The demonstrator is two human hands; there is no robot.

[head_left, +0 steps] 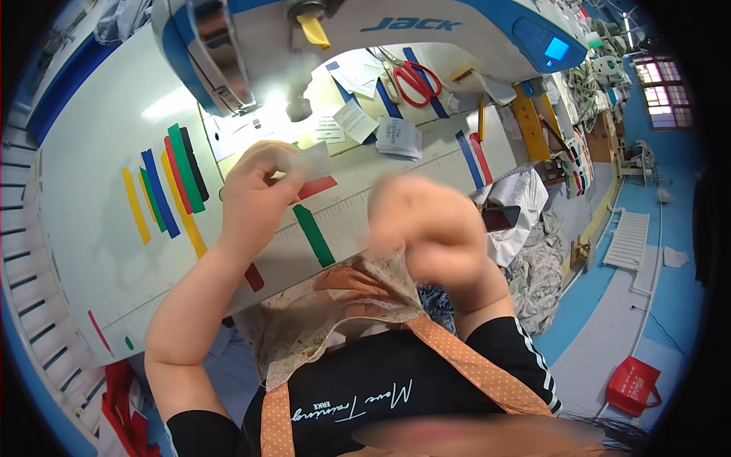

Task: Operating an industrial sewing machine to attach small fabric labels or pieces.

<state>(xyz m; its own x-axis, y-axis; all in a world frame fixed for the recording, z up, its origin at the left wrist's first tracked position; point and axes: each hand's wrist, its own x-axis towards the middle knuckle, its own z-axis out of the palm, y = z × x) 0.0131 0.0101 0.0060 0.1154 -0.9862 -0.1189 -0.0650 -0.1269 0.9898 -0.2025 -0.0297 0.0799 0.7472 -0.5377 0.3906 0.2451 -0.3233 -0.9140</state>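
My left hand [263,186] is closed in a pinch on a small whitish label [312,160], just in front of the sewing machine's lit needle area. My right hand [430,228] is lifted over the table's front edge, closer to me, and smeared by motion; I cannot make out whether anything is in its fingers. Beyond the hands lies a stack of white printed labels [399,140], beside a loose white label [355,120]. The white and blue sewing machine [411,38] spans the far side. A red tape strip [317,187] runs beneath the left hand's label.
Red-handled scissors [416,84] rest behind the label stack. Several coloured tape strips, one green [314,234], mark the table [91,190]. At the right stand a yellow box [531,122] and, lower, a dark phone [502,218] on white cloth. A red bag [633,385] sits on the floor.
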